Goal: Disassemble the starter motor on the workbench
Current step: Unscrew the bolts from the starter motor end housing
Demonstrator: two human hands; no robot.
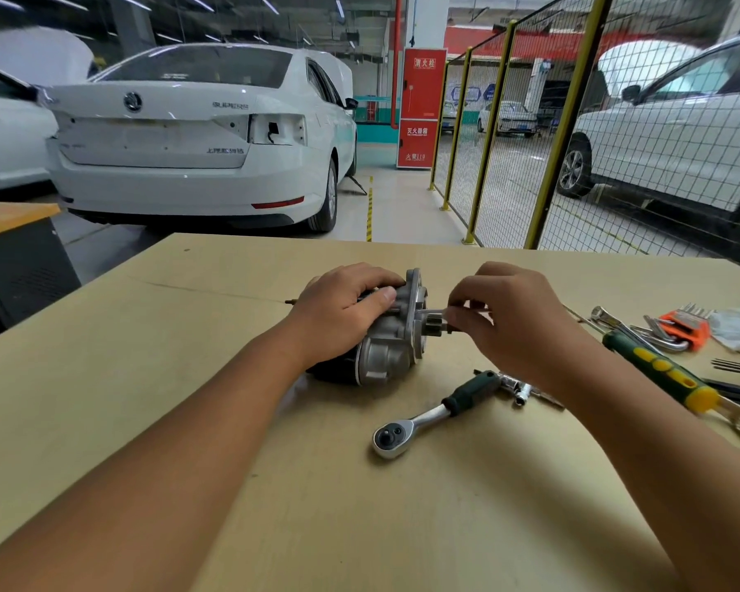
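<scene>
The starter motor point(385, 348) lies on its side in the middle of the tan workbench point(146, 378), its silver flanged nose housing pointing right and its dark body to the left. My left hand point(342, 309) grips the motor from above, thumb against the housing. My right hand point(513, 322) pinches a thin metal tool point(432, 310) whose tip points into the housing face just above the pinion gear point(434, 324). The tool's far end is hidden in my fingers.
A ratchet wrench point(428, 414) with a green-black handle lies in front of the motor, with sockets point(518, 388) beside it. To the right lie a green-yellow screwdriver point(663, 371), spanners, an orange hex key set point(686, 329) and thin black keys. A small bolt point(290, 301) lies left of my hand.
</scene>
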